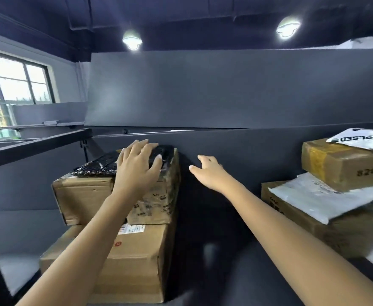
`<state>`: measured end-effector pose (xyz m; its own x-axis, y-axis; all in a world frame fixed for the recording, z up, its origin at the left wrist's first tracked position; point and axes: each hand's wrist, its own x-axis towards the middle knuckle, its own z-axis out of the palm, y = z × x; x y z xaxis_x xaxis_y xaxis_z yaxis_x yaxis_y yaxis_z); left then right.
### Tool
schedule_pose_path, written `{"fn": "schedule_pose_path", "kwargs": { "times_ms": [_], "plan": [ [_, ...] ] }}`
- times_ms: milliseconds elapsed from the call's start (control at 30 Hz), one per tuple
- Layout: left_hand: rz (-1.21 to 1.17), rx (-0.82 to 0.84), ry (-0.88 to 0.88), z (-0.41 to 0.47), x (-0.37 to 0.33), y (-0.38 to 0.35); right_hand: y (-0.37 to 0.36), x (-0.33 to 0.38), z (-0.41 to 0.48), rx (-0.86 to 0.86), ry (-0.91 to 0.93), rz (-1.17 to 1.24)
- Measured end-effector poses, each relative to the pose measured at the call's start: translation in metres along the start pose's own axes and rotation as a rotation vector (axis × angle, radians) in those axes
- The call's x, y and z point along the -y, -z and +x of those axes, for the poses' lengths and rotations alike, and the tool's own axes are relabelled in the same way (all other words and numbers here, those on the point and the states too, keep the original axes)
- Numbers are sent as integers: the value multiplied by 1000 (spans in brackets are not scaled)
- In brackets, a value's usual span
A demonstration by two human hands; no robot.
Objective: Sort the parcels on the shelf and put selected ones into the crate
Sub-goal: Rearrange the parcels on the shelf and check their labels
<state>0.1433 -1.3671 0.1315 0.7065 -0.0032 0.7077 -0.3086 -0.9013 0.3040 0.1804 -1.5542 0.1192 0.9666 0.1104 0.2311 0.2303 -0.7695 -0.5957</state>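
Nearest in, a large brown cardboard carton [137, 272] is sitting directly beneath the tape-wrapped brown cardboard box [82, 199]. Left hand [137, 166] is lying on the flat glossy black parcel [97, 165] on top of that box, fingers spread and straight. Right hand [208, 173] is hovering just right of it, fingers relaxed, holding nothing. A white plastic mailer [313, 199] is lying well right.

A parcel storeroom; taped cardboard boxes [123, 202] and mailer bags [326, 199] stacked on dark metal shelving [35, 144] (bare industrial ceiling).
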Motion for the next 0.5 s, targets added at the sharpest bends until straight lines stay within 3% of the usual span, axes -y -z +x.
{"fn": "schedule_pose_path", "kwargs": {
  "times_ms": [200,500],
  "plan": [
    [-69,109,-294,-5,-88,-61,29,-72,-39,-84,-134,-109],
    [-288,466,-361,-25,-181,-151,118,-177,-121,-376,-447,-28]
  ]
}}
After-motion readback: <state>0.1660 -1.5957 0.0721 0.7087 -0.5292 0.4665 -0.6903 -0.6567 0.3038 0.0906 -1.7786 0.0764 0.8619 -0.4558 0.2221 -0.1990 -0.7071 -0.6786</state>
